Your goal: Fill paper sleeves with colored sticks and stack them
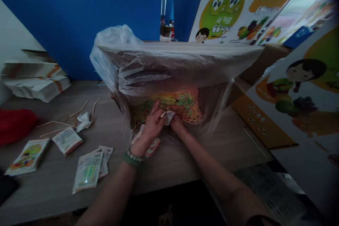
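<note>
At the mouth of a plastic-lined cardboard box, my left hand (pixel 155 122) pinches the left edge of a small white packet (pixel 168 117). My right hand (pixel 177 125) is closed at the packet's right edge, its fingertips partly hidden. Behind both hands, many thin yellow, green and orange sticks (pixel 186 107) lie loose inside the box. Clear plastic film (pixel 169 69) drapes over the box's upper flap and down its sides. Beneath my left wrist, printed packets (pixel 153 147) rest on the table, partly covered by the arm.
On the table's left lie filled clear-windowed pouches (pixel 88 170), printed packets (pixel 67 140), loose bent sticks (pixel 57 123) and a crumpled tissue (pixel 84 121). A red bag (pixel 17 125) and stacked flat cartons (pixel 37 81) sit farther left. Large printed boxes (pixel 299 102) stand at right.
</note>
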The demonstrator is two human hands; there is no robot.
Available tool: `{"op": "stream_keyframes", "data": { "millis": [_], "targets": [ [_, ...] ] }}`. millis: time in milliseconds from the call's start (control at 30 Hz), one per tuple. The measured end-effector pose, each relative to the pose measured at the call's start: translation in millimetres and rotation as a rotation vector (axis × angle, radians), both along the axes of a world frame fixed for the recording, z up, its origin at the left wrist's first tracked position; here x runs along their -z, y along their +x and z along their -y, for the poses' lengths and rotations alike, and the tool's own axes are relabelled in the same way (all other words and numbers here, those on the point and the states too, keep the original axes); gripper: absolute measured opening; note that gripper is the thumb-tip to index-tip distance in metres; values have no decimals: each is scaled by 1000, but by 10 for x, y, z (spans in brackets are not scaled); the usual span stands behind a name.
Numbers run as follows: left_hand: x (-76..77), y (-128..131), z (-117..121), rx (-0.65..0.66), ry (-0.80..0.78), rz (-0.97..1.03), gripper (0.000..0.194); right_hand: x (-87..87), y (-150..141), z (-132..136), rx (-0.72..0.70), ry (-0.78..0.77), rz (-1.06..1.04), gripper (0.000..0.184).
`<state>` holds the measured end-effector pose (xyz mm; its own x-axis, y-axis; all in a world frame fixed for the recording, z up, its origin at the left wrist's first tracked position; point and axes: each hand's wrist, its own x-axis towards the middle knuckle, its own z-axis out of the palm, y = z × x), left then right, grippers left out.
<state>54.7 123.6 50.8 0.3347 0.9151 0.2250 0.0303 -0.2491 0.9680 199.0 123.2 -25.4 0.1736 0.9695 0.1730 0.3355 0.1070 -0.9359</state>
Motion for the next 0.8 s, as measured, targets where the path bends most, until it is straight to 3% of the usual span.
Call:
{"op": "stream_keyframes", "data": {
  "millis": [100,233,400,500,567,700,800],
  "targets": [
    [41,226,-194,38,-43,-35,21,35,3,0,7,15,77,26],
    [125,327,-203,-16,-151,-109,41,31,45,10,32,-66,280,29],
    [81,305,-84,-100,-145,-302,32,-32,4,36,67,-37,473,31],
    [52,349,-61,-122,-163,-269,27,-55,-24,38,105,-41,569,23],
    [20,386,-85,-113,-193,-195,26,-47,-16,23,89,-56,505,18],
    [-83,313,-141,-63,-342,85,16,-2,37,-11,112,16,114,17],
    [-84,103,-57,-113,-477,275,28,34,72,-35,124,-1,-22,19]
  ]
}}
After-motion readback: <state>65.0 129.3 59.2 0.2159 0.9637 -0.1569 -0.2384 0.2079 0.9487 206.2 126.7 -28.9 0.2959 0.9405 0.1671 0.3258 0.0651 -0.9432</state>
